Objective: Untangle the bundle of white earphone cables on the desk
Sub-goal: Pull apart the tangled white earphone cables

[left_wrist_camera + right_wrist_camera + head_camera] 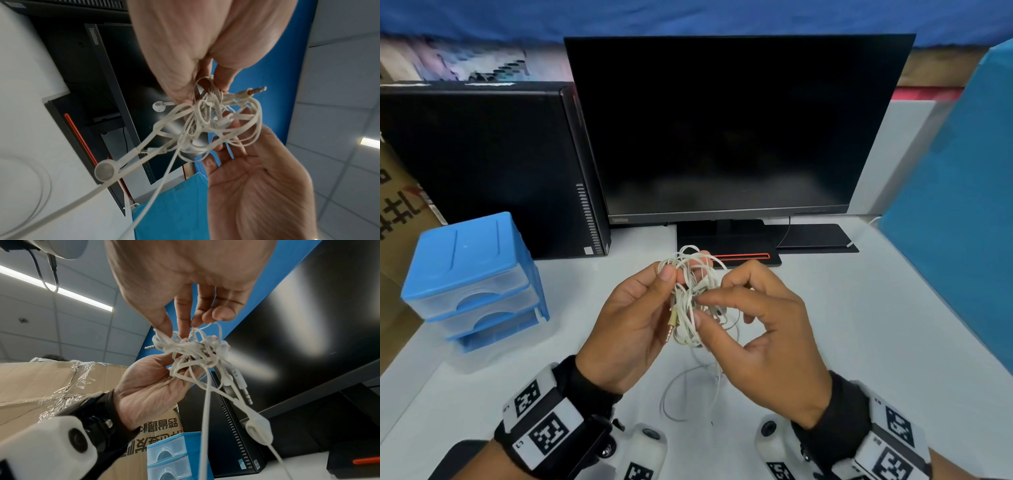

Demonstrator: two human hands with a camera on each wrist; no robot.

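I hold the tangled bundle of white earphone cables point(693, 294) in the air above the desk point(859, 342), in front of the monitor. My left hand point(674, 277) pinches its upper left side between thumb and fingers. My right hand point(700, 310) pinches strands on its right side with thumb and index finger. A gold jack plug point(671, 325) sticks out by my left palm. A loose cable loop point(688, 390) trails down to the desk. In the left wrist view an earbud point(104, 171) hangs from the bundle point(209, 123). In the right wrist view an inline remote point(259, 430) dangles below the bundle point(191, 350).
A black monitor point(739, 126) on its stand point(729, 246) is right behind my hands. A black computer tower point(482, 164) and a blue drawer unit point(472, 274) stand at the left. A blue partition point(962, 205) borders the right. Cardboard boxes point(393, 205) sit far left.
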